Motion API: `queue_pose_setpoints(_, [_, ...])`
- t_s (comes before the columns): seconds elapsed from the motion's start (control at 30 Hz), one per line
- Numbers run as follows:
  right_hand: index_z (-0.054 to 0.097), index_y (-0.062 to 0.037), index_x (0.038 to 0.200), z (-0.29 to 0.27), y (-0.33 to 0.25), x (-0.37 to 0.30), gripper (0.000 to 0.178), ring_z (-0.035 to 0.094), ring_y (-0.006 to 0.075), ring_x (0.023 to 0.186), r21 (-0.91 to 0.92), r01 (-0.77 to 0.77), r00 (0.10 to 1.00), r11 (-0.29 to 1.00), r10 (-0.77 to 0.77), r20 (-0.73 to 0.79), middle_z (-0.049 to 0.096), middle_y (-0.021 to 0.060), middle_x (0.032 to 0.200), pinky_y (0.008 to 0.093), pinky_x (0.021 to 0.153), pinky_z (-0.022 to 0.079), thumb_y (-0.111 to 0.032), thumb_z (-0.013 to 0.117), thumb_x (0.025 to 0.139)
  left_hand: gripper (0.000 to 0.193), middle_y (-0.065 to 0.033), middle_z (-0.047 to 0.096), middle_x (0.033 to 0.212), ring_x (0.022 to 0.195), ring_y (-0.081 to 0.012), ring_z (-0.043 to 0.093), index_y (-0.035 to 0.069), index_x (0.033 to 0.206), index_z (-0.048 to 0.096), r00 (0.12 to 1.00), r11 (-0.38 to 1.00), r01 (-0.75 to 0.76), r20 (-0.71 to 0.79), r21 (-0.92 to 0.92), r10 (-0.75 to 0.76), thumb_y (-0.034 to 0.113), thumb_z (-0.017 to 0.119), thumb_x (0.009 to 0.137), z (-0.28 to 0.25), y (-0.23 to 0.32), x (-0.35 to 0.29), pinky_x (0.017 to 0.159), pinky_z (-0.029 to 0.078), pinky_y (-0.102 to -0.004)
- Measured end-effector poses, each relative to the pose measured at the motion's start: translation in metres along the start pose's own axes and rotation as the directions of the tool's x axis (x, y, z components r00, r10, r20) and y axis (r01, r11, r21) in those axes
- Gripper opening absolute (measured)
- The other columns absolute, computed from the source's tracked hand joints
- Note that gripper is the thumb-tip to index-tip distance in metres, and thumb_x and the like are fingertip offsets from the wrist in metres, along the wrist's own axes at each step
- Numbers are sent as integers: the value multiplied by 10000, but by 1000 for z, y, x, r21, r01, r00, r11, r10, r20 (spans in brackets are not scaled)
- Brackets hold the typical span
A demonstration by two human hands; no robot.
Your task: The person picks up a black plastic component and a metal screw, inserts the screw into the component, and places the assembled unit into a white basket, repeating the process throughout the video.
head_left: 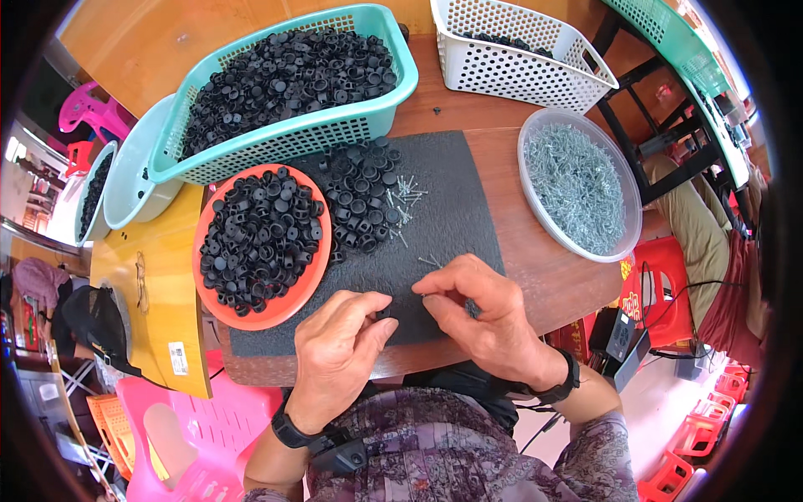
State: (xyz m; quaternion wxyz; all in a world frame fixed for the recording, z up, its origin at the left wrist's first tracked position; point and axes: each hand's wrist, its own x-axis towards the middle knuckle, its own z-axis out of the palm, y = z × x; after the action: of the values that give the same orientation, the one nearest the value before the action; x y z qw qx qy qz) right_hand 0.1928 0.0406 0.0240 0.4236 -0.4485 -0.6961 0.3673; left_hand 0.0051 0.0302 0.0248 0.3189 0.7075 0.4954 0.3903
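- Black mat [435,180] covers the wooden table.
- Left hand [335,351] pinches a small black cap [382,315] between thumb and fingertips.
- Right hand [481,314] is closed just beside it; contents cannot be told.
- Loose caps [361,197] and screws [406,197] lie beyond both grips.

A dark rubber mat [435,201] lies on the brown wooden table [535,276]. On the mat, at its left edge, sits a round orange plastic tray [311,284] filled with black plastic caps [259,238]. Right of the tray, a loose heap of black caps [361,197] lies on the mat, with small metal screws [406,197] just beside it. Behind them stands a teal plastic basket [335,130], and right of it a white plastic basket [510,75]. A clear round bowl of screws [577,184] stands right of the mat. The left hand [339,351] and right hand [485,314] are over the mat's near edge.
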Motion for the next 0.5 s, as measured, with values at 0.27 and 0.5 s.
queue_pose_setpoints(0.27, [599,8,959,21,-13,-12,130,542,47,769,556,-320,935,767,351,55,606,13,882,200,658,457,-26,630,838,225,-38,558,737,586,-74,540,0,894,627,999,995,52,8,-85,-52,-47,707,689,-4,7,-8,506,427,-207])
queue_pose_setpoints(0.5, [591,4,970,40,-12,-20,137,534,37,789,761,-191,944,620,329,-31,593,3,880,179,670,446,8,630,839,218,-43,553,722,541,-78,539,4,903,624,999,997,-46,19,-54,47,-34,703,703,-7,8,-11,460,415,-223])
